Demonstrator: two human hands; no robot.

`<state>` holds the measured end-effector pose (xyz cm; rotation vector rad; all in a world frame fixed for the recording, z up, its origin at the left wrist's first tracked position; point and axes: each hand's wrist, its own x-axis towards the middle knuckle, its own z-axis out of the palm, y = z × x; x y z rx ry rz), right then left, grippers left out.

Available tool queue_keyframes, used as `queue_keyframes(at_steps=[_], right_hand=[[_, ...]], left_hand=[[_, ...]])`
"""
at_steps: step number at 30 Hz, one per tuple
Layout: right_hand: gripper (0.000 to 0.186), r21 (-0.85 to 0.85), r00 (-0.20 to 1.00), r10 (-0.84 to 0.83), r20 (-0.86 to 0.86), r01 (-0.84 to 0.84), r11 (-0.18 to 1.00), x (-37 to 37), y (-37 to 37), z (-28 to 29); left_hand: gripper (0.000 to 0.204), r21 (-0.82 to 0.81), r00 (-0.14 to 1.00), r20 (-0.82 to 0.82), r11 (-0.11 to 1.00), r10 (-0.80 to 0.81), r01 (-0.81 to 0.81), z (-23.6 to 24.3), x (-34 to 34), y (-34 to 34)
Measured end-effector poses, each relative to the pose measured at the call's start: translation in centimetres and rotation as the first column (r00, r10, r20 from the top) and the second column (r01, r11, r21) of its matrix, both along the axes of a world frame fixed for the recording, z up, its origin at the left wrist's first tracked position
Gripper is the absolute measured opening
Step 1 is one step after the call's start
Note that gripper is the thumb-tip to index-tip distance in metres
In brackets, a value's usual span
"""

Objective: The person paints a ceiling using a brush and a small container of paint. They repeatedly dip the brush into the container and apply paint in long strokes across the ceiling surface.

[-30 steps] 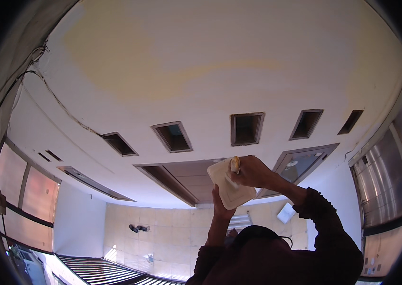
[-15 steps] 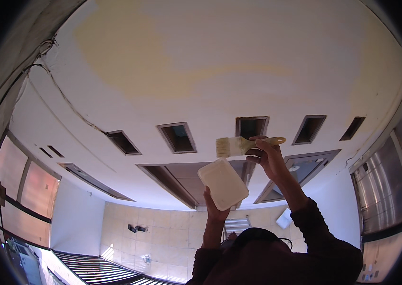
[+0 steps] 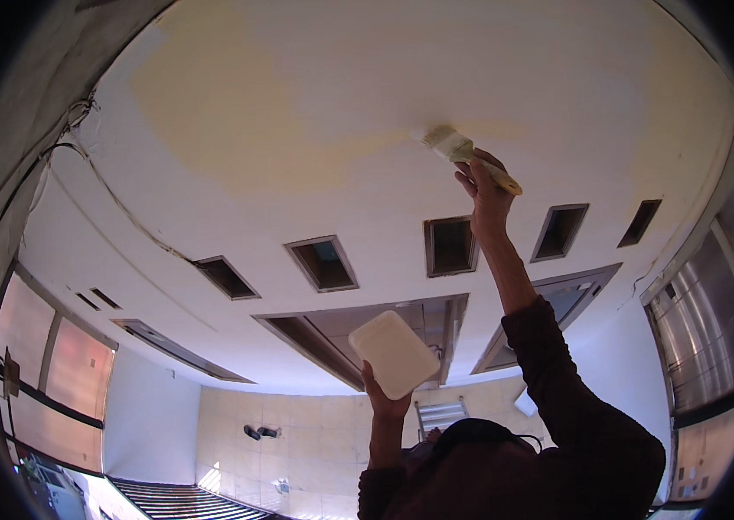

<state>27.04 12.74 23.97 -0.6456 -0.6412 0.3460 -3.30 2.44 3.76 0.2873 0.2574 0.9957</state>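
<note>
My right hand [image 3: 490, 192] grips a wide paintbrush [image 3: 464, 153] by its yellowish handle, arm stretched up. Its pale bristles meet the wall [image 3: 375, 52], or come very near it, beside a faint yellow band. Lower down, my left hand [image 3: 386, 399] holds a pale tub [image 3: 394, 354], rectangular with rounded corners, from beneath and along its near edge. What lies in the tub is hard to make out. The wall is white, with a large yellow patch at the upper left and a fainter one at the far right.
Small framed vents [image 3: 323, 263] run in a row below the painting height, over a doorway [image 3: 319, 325] and a window [image 3: 549, 312]. Cables [image 3: 115, 195] cross the wall's left side. A metal ladder [image 3: 440, 416] stands below me; dark shoes [image 3: 261, 432] lie on the tiled floor [image 3: 315, 442].
My right hand has lifted the paintbrush from just above the tub up to the wall's yellow band. My left hand with the tub has shifted slightly down and left.
</note>
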Motion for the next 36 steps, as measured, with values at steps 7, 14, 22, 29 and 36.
queue_keyframes(at_steps=[7,14,22,29,36], right_hand=[[0.031,-0.008,0.93,-0.367,0.023,0.367,0.93,7.9,-5.4,-1.3],[0.023,-0.008,0.84,-0.498,0.217,0.511,0.859,4.2,-2.7,-2.2],[0.026,0.109,0.626,-0.519,0.582,0.573,0.812,-6.5,3.9,-1.6],[0.027,0.118,0.621,-0.409,0.669,0.455,0.883,-12.8,7.7,-1.4],[0.031,-0.008,0.586,-0.184,0.789,0.309,0.951,-17.9,11.3,-1.3]], left_hand=[[0.066,-0.07,0.999,0.031,0.998,-0.008,0.01,-2.2,-1.1,-0.1],[0.065,-0.036,0.994,0.103,0.998,-0.043,0.047,-3.2,-1.3,0.0],[0.065,-0.004,0.998,0.006,0.998,0.063,-0.063,-3.2,-2.1,-0.6],[0.075,-0.012,0.99,-0.056,0.992,0.127,-0.128,-3.7,-3.3,-1.3],[0.077,-0.002,0.987,-0.043,0.988,0.155,-0.155,-4.1,-4.2,-1.6]])
